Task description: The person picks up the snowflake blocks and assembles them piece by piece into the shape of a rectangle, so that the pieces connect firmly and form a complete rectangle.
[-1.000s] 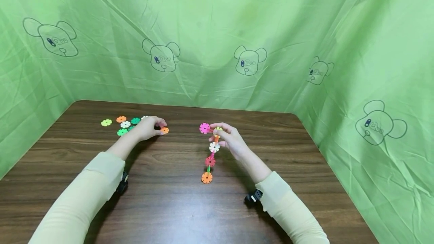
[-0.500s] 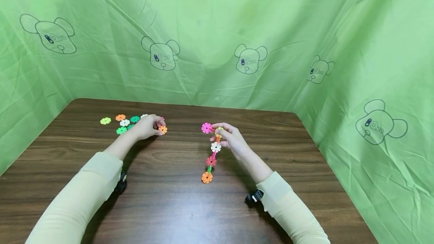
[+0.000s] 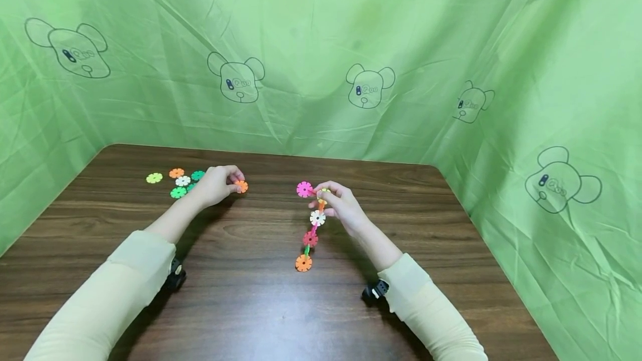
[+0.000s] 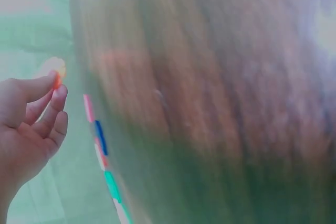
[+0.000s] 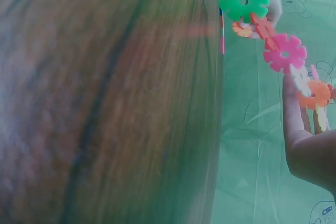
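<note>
My left hand (image 3: pixel 214 184) pinches an orange notched flower disc (image 3: pixel 242 186) between thumb and fingertips, at the back left of the table. In the left wrist view the same orange disc (image 4: pixel 57 80) shows almost edge-on at the fingertips. Right of the middle, my right hand (image 3: pixel 343 209) holds a chain of slotted discs by its yellow disc (image 3: pixel 325 193) end. A pink disc (image 3: pixel 304 189) sticks out left from there. Below hang a white disc (image 3: pixel 317 218), a red one (image 3: pixel 310 239) and an orange one (image 3: pixel 303 263). The right wrist view shows a green disc (image 5: pixel 245 1) within the chain.
On the brown wooden table (image 3: pixel 251 305), several loose discs lie at the back left, among them a lime disc (image 3: pixel 154 178), a white disc (image 3: pixel 183 181) and a green disc (image 3: pixel 178 192). A green cloth (image 3: pixel 306 27) surrounds the back and sides.
My left hand has risen slightly with the orange disc, away from the tabletop. The right hand and its chain have stayed nearly in place.
</note>
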The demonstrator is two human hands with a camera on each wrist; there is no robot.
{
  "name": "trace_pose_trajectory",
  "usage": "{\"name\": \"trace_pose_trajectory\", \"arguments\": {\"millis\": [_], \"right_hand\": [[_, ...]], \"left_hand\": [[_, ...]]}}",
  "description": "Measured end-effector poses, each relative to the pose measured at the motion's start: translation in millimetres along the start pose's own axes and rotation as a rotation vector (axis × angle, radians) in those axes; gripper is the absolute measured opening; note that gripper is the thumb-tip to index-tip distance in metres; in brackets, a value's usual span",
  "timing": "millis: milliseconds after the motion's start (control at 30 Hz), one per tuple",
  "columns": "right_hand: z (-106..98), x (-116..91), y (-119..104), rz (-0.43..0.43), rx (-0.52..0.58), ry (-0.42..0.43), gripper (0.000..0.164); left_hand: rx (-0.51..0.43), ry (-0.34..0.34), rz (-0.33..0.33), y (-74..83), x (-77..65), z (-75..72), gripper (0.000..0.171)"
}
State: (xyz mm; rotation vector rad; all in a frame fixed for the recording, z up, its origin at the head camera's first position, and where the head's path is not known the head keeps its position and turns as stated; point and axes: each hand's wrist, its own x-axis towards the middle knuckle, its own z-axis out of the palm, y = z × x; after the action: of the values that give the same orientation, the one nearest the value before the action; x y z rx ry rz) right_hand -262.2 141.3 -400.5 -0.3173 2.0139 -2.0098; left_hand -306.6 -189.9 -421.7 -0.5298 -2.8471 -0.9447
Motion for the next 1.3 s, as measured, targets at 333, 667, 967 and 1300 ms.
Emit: {"name": "trace_pose_trajectory", "arguments": {"millis": [333,667,967,1300], "right_hand": [[-1,-1,-2,-0.014,-0.026,-0.017,0.023],[1,-2,-3,-0.051,-0.046,-0.034,0.025],[6,-3,-5,-0.085,-0.084,-0.059,0.028],[8,-5,-10,-0.067,-0.112,-0.073,0.029]], "left_hand": [[-0.051,0.118,0.015,35.5,-13.9,-3.3,0.01],[-0.107,0.226,0.091,77.8,-23.6,1.9,0.01],[-0.155,0.303,0.166,96.8,-23.7,17.8,0.007],[-0.211,0.4,0.288,105.1,-24.0,31.7,0.006]]}}
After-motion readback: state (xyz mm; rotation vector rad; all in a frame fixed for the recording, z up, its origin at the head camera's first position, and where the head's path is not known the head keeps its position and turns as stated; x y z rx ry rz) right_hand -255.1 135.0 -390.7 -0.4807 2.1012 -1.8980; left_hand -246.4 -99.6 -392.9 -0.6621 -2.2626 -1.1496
